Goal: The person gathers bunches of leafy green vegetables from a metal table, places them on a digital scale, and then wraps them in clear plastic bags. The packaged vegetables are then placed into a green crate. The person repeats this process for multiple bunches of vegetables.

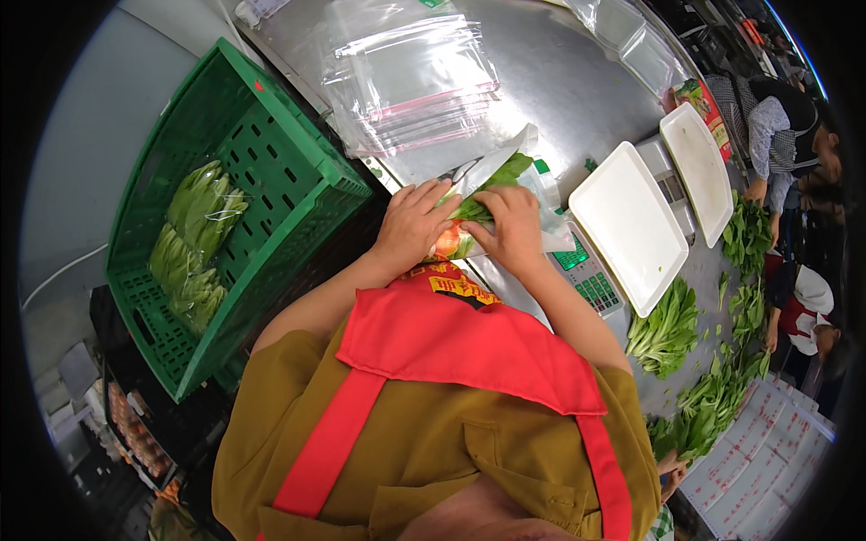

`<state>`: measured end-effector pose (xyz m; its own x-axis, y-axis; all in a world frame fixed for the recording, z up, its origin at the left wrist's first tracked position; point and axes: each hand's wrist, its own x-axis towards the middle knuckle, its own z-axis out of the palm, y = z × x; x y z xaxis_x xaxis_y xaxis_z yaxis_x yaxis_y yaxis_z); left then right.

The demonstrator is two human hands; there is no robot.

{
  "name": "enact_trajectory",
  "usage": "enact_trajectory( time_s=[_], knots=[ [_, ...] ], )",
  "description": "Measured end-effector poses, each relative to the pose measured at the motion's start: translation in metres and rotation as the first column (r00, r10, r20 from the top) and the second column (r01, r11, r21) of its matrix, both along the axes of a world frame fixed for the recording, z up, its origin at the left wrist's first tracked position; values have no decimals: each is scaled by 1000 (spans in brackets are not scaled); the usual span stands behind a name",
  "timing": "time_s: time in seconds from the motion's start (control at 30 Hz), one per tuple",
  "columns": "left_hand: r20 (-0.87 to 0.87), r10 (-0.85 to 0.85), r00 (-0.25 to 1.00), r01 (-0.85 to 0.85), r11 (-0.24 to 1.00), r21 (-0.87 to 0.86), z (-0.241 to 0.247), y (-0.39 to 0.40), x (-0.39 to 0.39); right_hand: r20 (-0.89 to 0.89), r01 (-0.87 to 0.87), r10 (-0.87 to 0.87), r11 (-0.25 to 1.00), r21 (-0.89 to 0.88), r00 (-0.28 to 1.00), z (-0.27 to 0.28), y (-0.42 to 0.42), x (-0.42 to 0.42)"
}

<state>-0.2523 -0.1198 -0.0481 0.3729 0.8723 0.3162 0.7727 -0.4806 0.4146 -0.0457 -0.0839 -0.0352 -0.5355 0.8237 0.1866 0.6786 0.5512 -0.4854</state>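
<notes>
A clear printed plastic bag [528, 152] with leafy greens [504, 177] in it lies at the steel table's near edge, directly before me. My left hand [418, 223] grips its left side, fingers stretched over the film. On the right side, my right hand [511, 226] curls over the greens and the film, its thumb pointing towards the left one. A coloured print [448, 242] shows on the bag between both thumbs. My fingers partly hide the stems and the bag's near end.
A green plastic crate [291, 233] at left holds bagged greens [196, 250]. Flat clear bags [419, 74] are stacked on the steel table [575, 74]. Right of my hands stands a digital scale [629, 230], with loose greens [666, 331] beside it. Co-workers [778, 128] handle greens across the table.
</notes>
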Motion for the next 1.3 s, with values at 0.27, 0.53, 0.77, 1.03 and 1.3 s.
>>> enact_trajectory(
  time_s=[0.27, 0.53, 0.77, 1.03, 1.3],
  knots=[
    [19, -10, 1000, 10, 1000, -15, 5, 2, -6, 242, -361, 322, 922, 139, 915, 23, 63, -9],
    [60, 1, 998, 0, 1000, -16, 5, 10, -35, 301, -296, 307, 952, -83, 903, 33, 66, -47],
    [82, -41, 996, 35, 997, 73, 3, -11, -18, 483, -199, 209, 977, -74, 850, 38, 46, -55],
    [-68, -4, 998, 4, 1000, -9, 6, -24, -10, 369, -207, 243, 969, -135, 897, 22, 62, -43],
    [-75, 33, 997, -30, 998, 52, -13, -18, -23, 449, -183, 121, 978, 96, 885, 36, 27, -52]
  ],
)
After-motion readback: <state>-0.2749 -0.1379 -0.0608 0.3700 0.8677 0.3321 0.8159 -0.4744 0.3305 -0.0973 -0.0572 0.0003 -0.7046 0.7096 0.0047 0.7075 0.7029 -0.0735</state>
